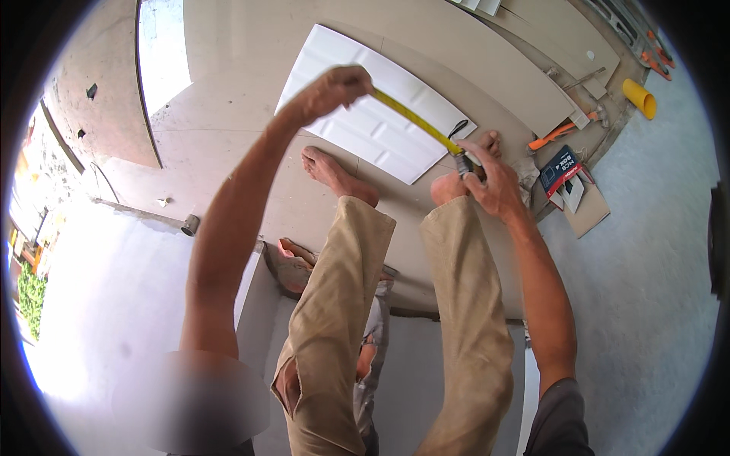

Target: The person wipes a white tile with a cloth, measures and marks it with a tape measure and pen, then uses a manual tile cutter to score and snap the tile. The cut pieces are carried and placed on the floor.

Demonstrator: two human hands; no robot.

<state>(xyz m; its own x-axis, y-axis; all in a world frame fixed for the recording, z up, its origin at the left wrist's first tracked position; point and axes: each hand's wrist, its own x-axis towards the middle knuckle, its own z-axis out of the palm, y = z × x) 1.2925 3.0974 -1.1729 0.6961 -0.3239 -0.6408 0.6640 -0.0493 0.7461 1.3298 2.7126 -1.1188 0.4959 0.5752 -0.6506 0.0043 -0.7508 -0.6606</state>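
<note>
A yellow tape measure blade [414, 119] is stretched out between my two hands, over a white panel [380, 140] with a raised brick-like pattern. My left hand [336, 90] is closed around the blade's far-left end, above the panel. In my right hand [490, 182] sits the dark tape measure case [464, 164], near the panel's right corner, with the fingers around it. A black strap loop [458, 128] sticks up beside the case. My bare feet [334, 171] stand at the panel's near edge.
Right of the panel lie an orange-handled hammer [553, 137], a red and blue box [560, 170] and a yellow pipe piece [640, 99]. Long beige boards [487, 57] rest at the back right. Below the near edge, a person's torn grey trouser leg [374, 334] shows between my legs.
</note>
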